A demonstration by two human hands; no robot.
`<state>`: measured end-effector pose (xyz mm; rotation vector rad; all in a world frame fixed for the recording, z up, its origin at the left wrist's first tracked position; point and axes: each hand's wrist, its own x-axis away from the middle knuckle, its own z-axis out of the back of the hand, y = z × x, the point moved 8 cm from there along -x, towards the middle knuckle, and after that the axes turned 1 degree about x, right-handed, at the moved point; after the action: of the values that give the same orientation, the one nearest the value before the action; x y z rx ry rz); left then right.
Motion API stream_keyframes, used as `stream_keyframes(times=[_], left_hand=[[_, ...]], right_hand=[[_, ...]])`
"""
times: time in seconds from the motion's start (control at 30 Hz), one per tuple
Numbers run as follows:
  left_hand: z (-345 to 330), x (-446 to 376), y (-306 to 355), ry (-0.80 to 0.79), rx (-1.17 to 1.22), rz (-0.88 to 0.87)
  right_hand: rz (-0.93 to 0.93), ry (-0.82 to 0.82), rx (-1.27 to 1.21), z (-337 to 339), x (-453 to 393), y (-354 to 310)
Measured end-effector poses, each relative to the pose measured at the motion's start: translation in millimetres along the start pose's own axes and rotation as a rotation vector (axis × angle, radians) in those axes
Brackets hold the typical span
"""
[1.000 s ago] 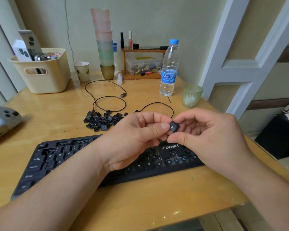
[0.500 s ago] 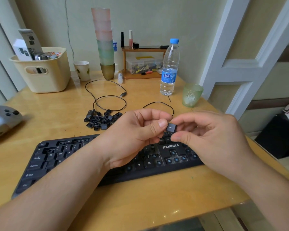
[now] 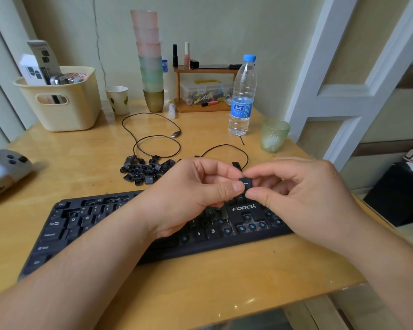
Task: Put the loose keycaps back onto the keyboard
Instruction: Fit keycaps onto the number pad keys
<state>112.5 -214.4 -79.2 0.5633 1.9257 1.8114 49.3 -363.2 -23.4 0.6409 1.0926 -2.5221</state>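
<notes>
— Where is everything, left to right?

— Loose keycaps [image 3: 146,169] heap at centre-left, above the keyboard [image 3: 86,225]. At mid-frame the left hand [image 3: 196,196] and right hand [image 3: 305,198] both pinch one arrow keycap [image 3: 246,182].

— And its slot?

— Probably the bare arrow sockets [image 3: 251,225] directly below, nearer the right hand.

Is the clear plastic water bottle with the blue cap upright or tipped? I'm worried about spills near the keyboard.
Upright. The clear plastic water bottle stands on its base on the wooden table, blue cap on top.
</notes>
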Motion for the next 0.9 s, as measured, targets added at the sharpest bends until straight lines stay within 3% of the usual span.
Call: stream_keyframes(times=[0.2,0.33,0.43,0.5,0.63,0.9], left_hand=[[7,-1,-4,0.081,-0.178,0.018],[9,0,0,0.069,-0.603,-0.030],[27,0,16,0.237,-0.868,-0.147],[37,-1,19,0.291,-0.865,-0.167],[36,-3,15,0.254,-0.850,-0.191],[32,-5,12,0.221,-0.819,-0.218]], right_hand=[[-0.018,-0.180,0.312,-7,-12,-10],[-0.150,-0.463,0.474,-23,-22,5],[-0.302,-0.628,0.381,-37,-17,29],[-0.357,-0.694,0.326,-47,-8,41],[-0.391,-0.687,0.204,-54,0,49],[-0.292,-0.694,0.324,-53,-1,44]])
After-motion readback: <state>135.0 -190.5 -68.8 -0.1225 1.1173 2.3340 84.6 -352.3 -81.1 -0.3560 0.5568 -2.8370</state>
